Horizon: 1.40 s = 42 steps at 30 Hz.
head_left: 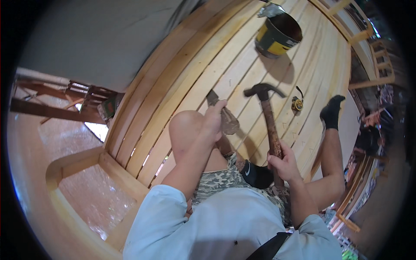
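In my right hand (284, 164) is a claw hammer (269, 119), gripped low on its worn brown handle, with the dark head raised over the slats. My left hand (213, 121) is closed around a flat-bladed tool (230, 122) with a rough brown handle. Its grey blade points away from me, and whether it is a chisel or a scraper is unclear. That hand is beside my bent left knee (185, 125). The hammer head and the tool are apart. Beneath both lies a pale slatted wooden surface (242, 78) with narrow gaps.
A black and yellow bucket (271, 43) stands on the far slats, with crumpled silvery wrapping (271, 9) behind it. A small yellow and black tape measure (297, 104) lies right of the hammer. A curved wooden frame (80, 162) borders the near left; a grey panel (95, 39) rises beyond.
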Each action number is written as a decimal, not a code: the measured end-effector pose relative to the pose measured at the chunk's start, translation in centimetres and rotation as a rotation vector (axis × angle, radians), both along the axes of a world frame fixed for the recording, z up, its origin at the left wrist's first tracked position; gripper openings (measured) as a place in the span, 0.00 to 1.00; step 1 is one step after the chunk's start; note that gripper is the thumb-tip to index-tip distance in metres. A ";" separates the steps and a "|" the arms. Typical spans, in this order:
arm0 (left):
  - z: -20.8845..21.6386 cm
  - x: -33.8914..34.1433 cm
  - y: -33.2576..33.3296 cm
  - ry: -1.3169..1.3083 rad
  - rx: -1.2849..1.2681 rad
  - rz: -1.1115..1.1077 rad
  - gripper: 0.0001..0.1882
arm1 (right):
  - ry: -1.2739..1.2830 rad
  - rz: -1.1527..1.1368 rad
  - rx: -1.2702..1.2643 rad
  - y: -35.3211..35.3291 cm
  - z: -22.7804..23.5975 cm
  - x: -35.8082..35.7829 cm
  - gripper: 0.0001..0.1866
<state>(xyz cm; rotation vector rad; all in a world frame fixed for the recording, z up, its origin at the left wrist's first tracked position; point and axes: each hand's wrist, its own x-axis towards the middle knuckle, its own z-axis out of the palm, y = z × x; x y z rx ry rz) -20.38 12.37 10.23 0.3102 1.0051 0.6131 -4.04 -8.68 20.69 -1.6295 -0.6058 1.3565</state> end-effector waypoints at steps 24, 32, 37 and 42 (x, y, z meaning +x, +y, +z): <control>-0.1 -0.2 0.1 -0.045 0.066 -0.002 0.12 | -0.219 -0.154 0.537 6.8 -6.5 -3.2 0.11; -0.1 -0.4 0.2 -0.063 0.051 -0.070 0.12 | -0.704 0.068 -0.108 10.4 -8.0 -0.6 0.23; -1.8 -0.8 0.1 0.016 0.090 -0.024 0.12 | -0.350 -0.128 0.541 9.6 -3.7 -2.8 0.21; 0.7 0.6 0.1 -0.105 0.061 -0.053 0.13 | -0.622 0.003 0.164 7.5 -13.0 0.2 0.22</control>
